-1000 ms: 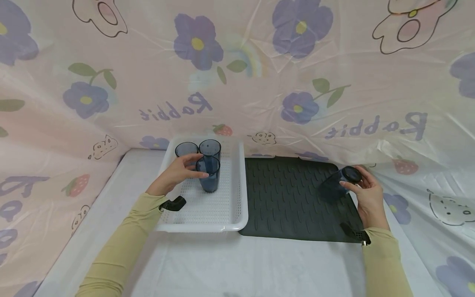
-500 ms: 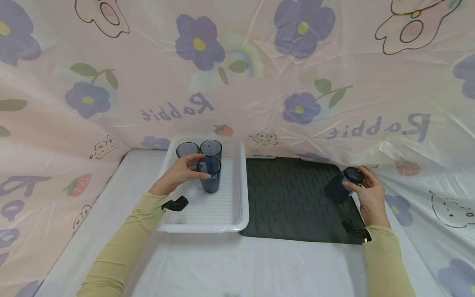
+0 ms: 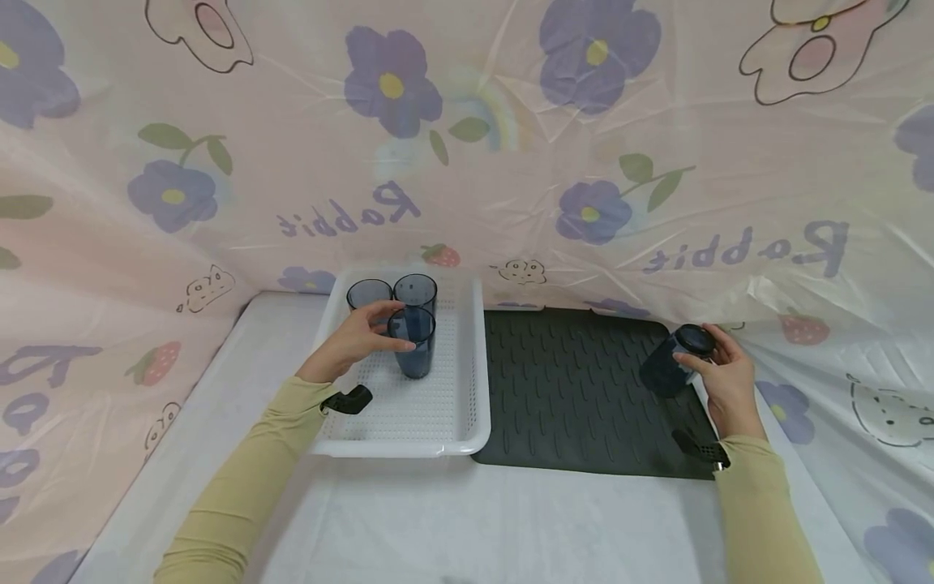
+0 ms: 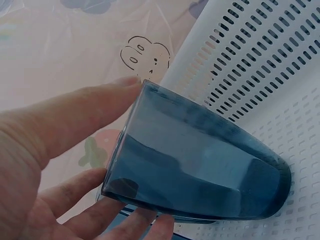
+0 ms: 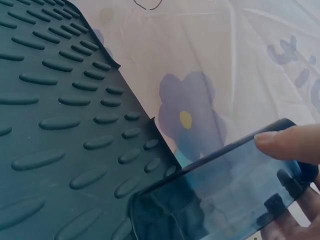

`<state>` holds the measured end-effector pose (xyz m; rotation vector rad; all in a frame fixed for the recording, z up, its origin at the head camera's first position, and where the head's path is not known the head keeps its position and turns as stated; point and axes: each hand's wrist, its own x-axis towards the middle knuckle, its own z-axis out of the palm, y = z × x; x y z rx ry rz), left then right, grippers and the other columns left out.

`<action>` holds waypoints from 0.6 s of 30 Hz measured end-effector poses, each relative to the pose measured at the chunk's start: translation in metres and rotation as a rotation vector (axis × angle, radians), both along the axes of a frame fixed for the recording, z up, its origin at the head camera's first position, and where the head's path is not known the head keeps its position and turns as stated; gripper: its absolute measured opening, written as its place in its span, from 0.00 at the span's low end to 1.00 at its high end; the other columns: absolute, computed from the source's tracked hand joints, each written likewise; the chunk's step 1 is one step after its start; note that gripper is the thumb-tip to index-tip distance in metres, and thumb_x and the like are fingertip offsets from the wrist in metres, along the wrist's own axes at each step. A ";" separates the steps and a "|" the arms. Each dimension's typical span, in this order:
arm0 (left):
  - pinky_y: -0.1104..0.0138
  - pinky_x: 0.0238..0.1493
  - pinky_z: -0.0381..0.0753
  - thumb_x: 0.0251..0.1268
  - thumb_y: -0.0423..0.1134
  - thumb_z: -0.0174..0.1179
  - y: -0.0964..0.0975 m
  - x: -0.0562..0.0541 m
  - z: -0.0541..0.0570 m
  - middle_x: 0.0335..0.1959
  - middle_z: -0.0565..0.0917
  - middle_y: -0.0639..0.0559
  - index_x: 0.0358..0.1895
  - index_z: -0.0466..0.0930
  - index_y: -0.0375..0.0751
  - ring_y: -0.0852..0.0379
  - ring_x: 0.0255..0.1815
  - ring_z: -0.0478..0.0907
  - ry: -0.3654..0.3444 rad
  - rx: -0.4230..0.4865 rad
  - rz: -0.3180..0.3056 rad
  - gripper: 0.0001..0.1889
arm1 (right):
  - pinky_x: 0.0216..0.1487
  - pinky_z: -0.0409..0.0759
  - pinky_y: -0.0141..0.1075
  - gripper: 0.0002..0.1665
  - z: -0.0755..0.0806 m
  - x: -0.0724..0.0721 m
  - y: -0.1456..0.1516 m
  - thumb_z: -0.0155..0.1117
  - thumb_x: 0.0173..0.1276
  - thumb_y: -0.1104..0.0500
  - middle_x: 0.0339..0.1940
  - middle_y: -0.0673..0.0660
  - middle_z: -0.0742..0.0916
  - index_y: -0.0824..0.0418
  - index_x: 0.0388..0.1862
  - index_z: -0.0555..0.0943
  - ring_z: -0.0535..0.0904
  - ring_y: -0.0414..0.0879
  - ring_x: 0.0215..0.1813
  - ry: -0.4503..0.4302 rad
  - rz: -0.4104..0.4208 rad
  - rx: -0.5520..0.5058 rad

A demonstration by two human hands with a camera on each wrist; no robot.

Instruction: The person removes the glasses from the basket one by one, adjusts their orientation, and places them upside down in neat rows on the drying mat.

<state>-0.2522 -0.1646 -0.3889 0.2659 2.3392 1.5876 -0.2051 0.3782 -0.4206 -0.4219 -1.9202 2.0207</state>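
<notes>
My left hand (image 3: 357,341) grips a blue tinted drinking glass (image 3: 414,358) near its rim, thumb on one side and fingers on the other. That glass stands in the white basket (image 3: 477,405), mouth up. Two similar glasses, a left one (image 3: 368,294) and a right one (image 3: 416,285), stand just behind it. On the other side, my right hand (image 3: 728,383) holds another blue glass (image 3: 662,371) by its base end, mouth down and tilted. In the right wrist view, this glass (image 5: 215,195) has its rim end over the edge of the dark ribbed mat (image 5: 75,125).
The dark mat (image 3: 569,397) lies directly right of the basket on a white-covered table (image 3: 511,519). A flower-printed sheet (image 3: 496,186) hangs close behind both and along the sides. The basket has slotted walls (image 4: 260,45).
The glass in my right hand was blurred by motion a second ago; it has become more upright and now shows sharply. My left hand and its glass have stayed in place.
</notes>
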 end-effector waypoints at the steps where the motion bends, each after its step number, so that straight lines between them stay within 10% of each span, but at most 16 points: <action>1: 0.50 0.68 0.63 0.52 0.40 0.74 0.000 0.000 0.000 0.74 0.54 0.44 0.71 0.61 0.46 0.38 0.72 0.52 -0.002 0.001 0.005 0.43 | 0.48 0.71 0.18 0.47 -0.001 -0.001 0.000 0.70 0.53 0.77 0.67 0.53 0.70 0.51 0.70 0.68 0.65 0.43 0.64 -0.002 0.001 0.009; 7: 0.49 0.67 0.64 0.49 0.38 0.75 0.000 -0.001 -0.003 0.74 0.53 0.44 0.70 0.63 0.47 0.38 0.72 0.53 -0.010 0.017 0.025 0.43 | 0.64 0.60 0.21 0.48 -0.006 -0.001 0.002 0.67 0.58 0.76 0.72 0.52 0.66 0.52 0.74 0.62 0.61 0.43 0.68 0.023 0.047 0.053; 18: 0.50 0.66 0.64 0.50 0.36 0.74 0.001 -0.002 -0.005 0.74 0.55 0.44 0.69 0.64 0.45 0.39 0.72 0.53 0.008 0.029 0.022 0.42 | 0.48 0.72 0.20 0.45 -0.021 0.001 0.007 0.58 0.56 0.86 0.66 0.57 0.70 0.58 0.70 0.65 0.66 0.43 0.60 0.207 0.118 0.001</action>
